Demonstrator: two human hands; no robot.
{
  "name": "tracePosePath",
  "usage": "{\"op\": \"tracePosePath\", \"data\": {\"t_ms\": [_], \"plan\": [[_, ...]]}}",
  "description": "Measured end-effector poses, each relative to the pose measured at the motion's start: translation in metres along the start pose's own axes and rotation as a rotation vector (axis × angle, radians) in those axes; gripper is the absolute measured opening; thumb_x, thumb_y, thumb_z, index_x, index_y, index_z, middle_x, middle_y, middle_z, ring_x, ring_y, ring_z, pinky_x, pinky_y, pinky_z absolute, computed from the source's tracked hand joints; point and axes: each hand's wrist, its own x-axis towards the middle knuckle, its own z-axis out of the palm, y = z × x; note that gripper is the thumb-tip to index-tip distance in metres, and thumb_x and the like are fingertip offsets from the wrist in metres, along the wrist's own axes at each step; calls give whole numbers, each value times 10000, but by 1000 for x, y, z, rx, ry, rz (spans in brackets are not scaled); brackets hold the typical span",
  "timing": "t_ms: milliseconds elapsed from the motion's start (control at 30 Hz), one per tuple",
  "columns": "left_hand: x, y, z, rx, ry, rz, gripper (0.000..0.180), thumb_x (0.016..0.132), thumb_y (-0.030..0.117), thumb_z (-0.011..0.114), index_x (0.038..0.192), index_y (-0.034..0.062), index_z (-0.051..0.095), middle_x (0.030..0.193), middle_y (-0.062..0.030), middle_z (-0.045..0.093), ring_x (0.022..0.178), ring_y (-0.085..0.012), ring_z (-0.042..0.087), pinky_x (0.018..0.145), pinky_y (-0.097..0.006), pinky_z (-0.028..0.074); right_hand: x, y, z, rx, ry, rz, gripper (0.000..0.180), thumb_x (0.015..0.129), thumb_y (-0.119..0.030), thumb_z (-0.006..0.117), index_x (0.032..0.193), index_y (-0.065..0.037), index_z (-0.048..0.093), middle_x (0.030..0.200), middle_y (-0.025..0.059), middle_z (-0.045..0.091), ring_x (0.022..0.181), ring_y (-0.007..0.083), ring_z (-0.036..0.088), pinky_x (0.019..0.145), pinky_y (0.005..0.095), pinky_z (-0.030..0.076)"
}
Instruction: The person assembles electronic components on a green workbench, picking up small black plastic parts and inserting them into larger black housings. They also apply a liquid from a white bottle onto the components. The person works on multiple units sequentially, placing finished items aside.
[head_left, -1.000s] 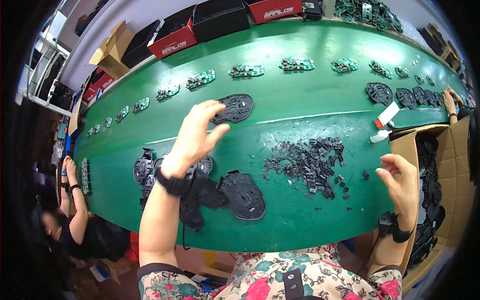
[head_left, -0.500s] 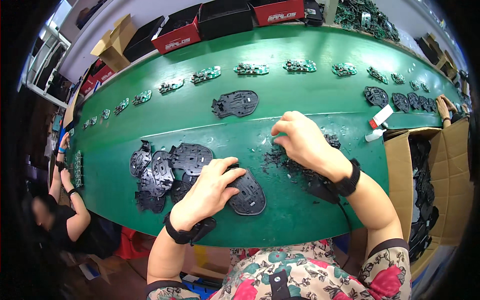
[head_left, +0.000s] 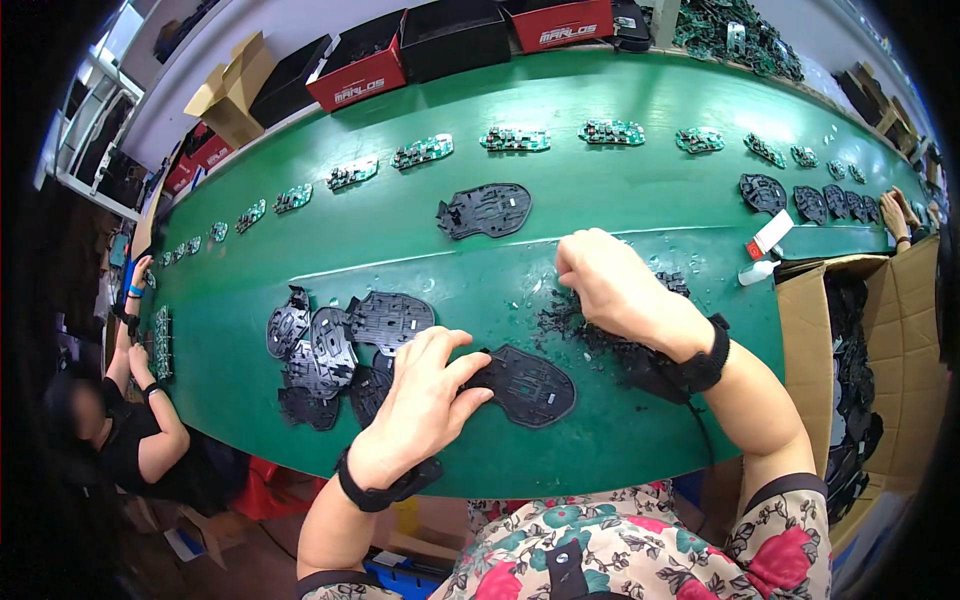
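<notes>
My left hand (head_left: pixel 430 385) pinches one end of a black plastic mouse base shell (head_left: pixel 535 387) between thumb and fingers. The shell lies flat on the green table, its ribbed inside facing up. To the left of that hand, several similar black shells (head_left: pixel 390 318) overlap in a loose pile. My right hand (head_left: pixel 615 285) is closed above a heap of small black plastic bits (head_left: pixel 565 318); its fingertips are turned down, hiding whatever they grip. Beyond the two hands, another black base shell (head_left: pixel 485 210) rests alone on the table.
Green circuit boards (head_left: pixel 515 139) stand in a curved row across the table. At right are more shells (head_left: pixel 763 193), a white bottle (head_left: pixel 758 272) and a cardboard box (head_left: pixel 905 370) of black parts. Red and black boxes (head_left: pixel 357 75) line the back. Co-workers sit at both ends.
The shell at my left hand has turned from upright to lying sideways, its wide end now pointing right. My right hand has curled its fingers tighter above the heap.
</notes>
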Motion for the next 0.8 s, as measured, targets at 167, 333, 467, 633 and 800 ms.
{"op": "tracePosePath", "data": {"t_ms": [167, 333, 467, 633, 800], "plan": [[27, 4, -55, -90, -16, 35, 375, 747, 138, 757, 1084, 19, 643, 1096, -154, 636, 1031, -331, 592, 894, -399, 470, 8, -22, -43, 368, 5, 215, 85, 818, -20, 618, 885, 18, 585, 823, 190, 649, 752, 329, 645, 677, 385, 503], [100, 6, -58, -377, 100, -50, 315, 809, 121, 728, 1089, -2, 653, 967, -96, 685, 903, -174, 641, 825, -305, 501, 28, -37, -52, 571, 188, 134, 105, 835, 14, 596, 938, 34, 586, 835, 172, 676, 784, 287, 676, 724, 340, 524], [127, -5, -36, -689, 136, -161, 223, 841, 136, 719, 1017, 5, 680, 891, -71, 709, 820, -115, 655, 750, -276, 527, 43, -41, -51, 584, 217, 173, 138, 838, 4, 595, 969, 42, 571, 831, 177, 676, 782, 272, 677, 719, 338, 525], [142, -10, -38, -665, 175, -207, 143, 853, 106, 699, 941, -6, 690, 840, -60, 707, 781, -92, 649, 722, -253, 527, 56, -25, -48, 646, 202, 248, 138, 829, 9, 589, 963, 39, 575, 806, 175, 681, 772, 266, 681, 704, 339, 524], [154, -28, -40, -674, 196, -226, 129, 842, 89, 687, 927, -9, 694, 847, -70, 712, 778, -101, 653, 720, -264, 527, 80, -20, -46, 546, 123, 267, 157, 833, -4, 618, 974, 38, 563, 806, 130, 683, 758, 168, 656, 672, 296, 516]]}}
